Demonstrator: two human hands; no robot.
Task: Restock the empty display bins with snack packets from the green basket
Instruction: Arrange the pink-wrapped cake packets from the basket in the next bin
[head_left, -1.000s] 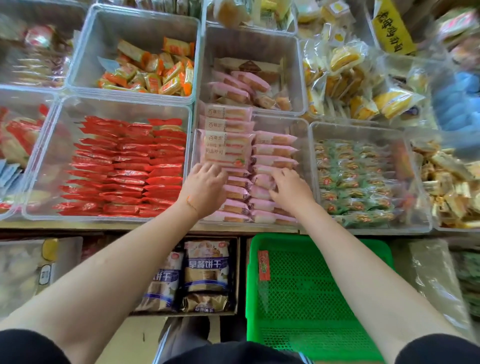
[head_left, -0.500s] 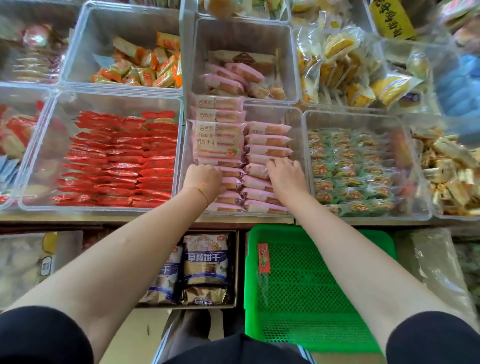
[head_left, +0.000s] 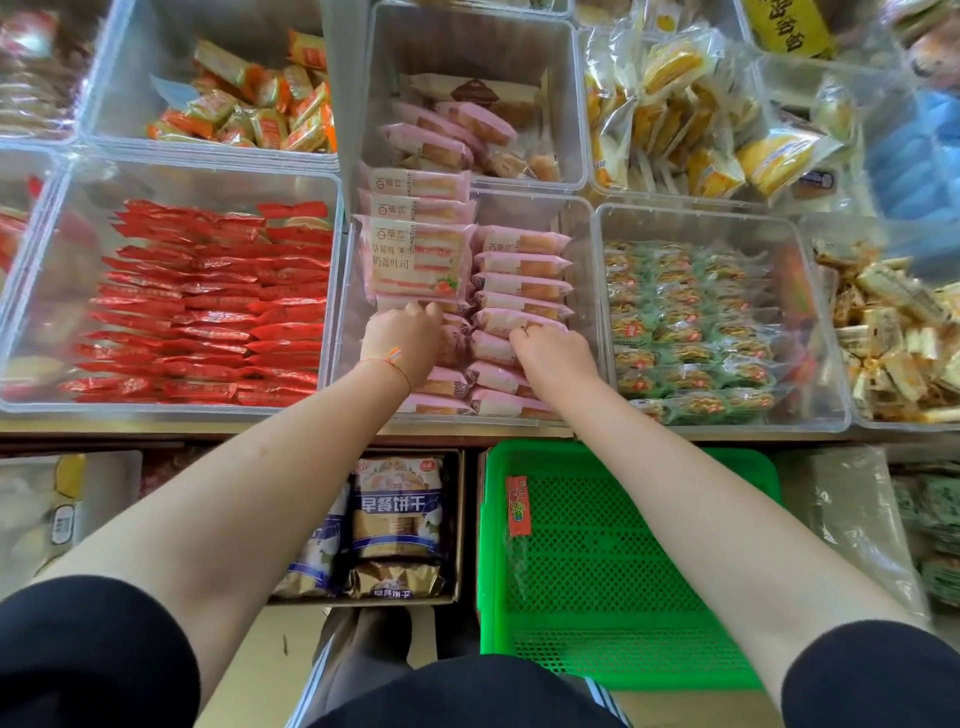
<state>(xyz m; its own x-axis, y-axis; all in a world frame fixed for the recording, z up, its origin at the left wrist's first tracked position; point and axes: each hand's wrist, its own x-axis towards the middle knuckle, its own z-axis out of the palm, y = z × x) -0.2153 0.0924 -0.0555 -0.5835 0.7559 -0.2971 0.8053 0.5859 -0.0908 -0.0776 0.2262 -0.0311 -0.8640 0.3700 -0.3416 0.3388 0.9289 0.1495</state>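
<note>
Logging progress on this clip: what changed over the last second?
Little. Both hands stay in the clear bin of pink packets; the left hand curled onto the left stack, the right hand kept pressing the right row. The green basket still holds one small red packet.

My shelf (head_left: 208, 427) carries clear bins (head_left: 592, 249) side by side; on the floor (head_left: 260, 654) below sits the green basket (head_left: 623, 571), a biscuit carton (head_left: 460, 519) left of it.

Clear glossy plastic display bin (head_left: 582, 291) around the fingers (head_left: 415, 312), holding pink packets (head_left: 522, 286) in smooth, faintly shiny film; left of them, red packets (head_left: 208, 312) of crinkled glossy foil; below, a green basket (head_left: 623, 571) of perforated moulded plastic
</note>
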